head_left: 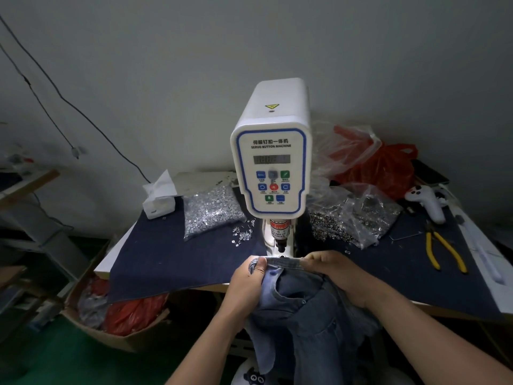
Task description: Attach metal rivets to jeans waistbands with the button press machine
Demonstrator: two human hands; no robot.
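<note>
Hands (pixel 247 276) (pixel 330 269) pinch waistband (pixel 283 262) under press (pixel 273 162).

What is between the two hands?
In the head view, a stretch of the jeans waistband runs between the left hand and right hand, right under the press machine.

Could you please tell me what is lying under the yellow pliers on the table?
The yellow pliers lie on a dark blue cloth that covers the table. The tabletop beneath them is hidden by that cloth.
</note>
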